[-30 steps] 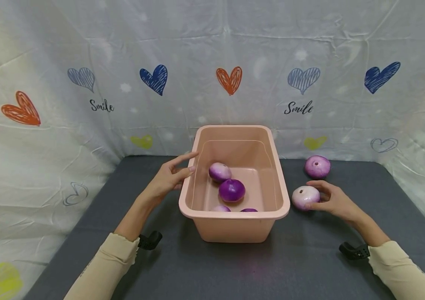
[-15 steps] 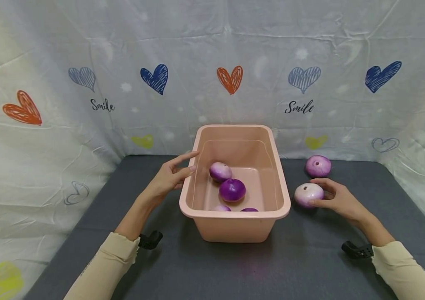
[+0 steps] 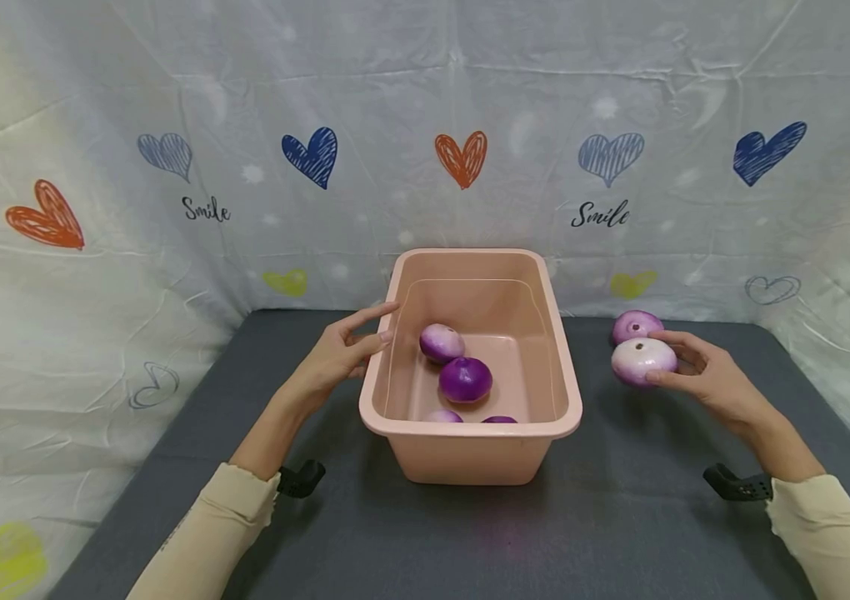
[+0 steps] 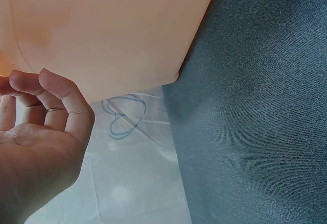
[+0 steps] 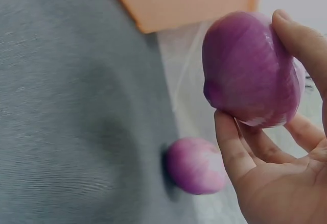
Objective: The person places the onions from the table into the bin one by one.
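My left hand (image 3: 335, 354) is at the left rim of a pink plastic tub (image 3: 462, 457), index finger and thumb right at the edge. In the left wrist view, the bent fingers (image 4: 66, 99) lie against the tub's outer wall. My right hand (image 3: 710, 375) holds a peeled red onion (image 3: 638, 361) between thumb and fingers, raised over the table, its shadow below. In the right wrist view the onion (image 5: 245, 68) shows its purple side. A second red onion (image 3: 631, 323) sits behind it on the table, partly hidden in the head view.
Inside the tub lie several red onions, among them a pale one (image 3: 441, 342) and a dark purple one (image 3: 465, 380); the tub's front wall partly hides others. A dark cloth (image 3: 605, 517) covers the table. A white curtain (image 3: 395, 100) with printed hearts hangs behind.
My right hand has lifted the onion off the table, moving it up and right, so it now overlaps the rear onion in the head view. The left hand and tub have stayed put.
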Demonstrator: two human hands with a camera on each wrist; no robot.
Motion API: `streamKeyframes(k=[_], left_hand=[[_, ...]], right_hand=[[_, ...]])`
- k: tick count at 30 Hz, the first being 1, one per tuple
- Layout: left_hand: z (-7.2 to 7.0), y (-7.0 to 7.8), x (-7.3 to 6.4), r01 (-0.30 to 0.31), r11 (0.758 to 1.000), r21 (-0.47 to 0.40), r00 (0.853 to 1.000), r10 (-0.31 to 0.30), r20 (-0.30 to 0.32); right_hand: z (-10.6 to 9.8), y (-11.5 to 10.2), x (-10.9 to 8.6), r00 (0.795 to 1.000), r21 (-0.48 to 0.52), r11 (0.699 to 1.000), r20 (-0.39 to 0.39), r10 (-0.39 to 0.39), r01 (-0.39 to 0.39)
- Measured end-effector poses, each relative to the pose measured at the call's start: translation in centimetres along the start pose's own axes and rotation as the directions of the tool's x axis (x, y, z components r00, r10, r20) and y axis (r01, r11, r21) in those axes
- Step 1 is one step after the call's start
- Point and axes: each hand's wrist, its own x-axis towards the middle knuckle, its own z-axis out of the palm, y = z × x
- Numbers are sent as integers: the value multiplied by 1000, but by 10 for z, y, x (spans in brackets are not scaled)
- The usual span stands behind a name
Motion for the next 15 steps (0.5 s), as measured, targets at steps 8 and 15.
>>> streamKeyframes(k=[8, 15], left_hand=[[0, 0, 1, 1, 1000, -2, 1000, -1, 2], [0, 0, 0, 2, 1000, 3, 1000, -2, -3]], right_hand=[[-12, -22, 8, 998, 60, 997, 6, -57, 56], [-15, -44, 15, 998, 65, 996, -13, -63, 64]])
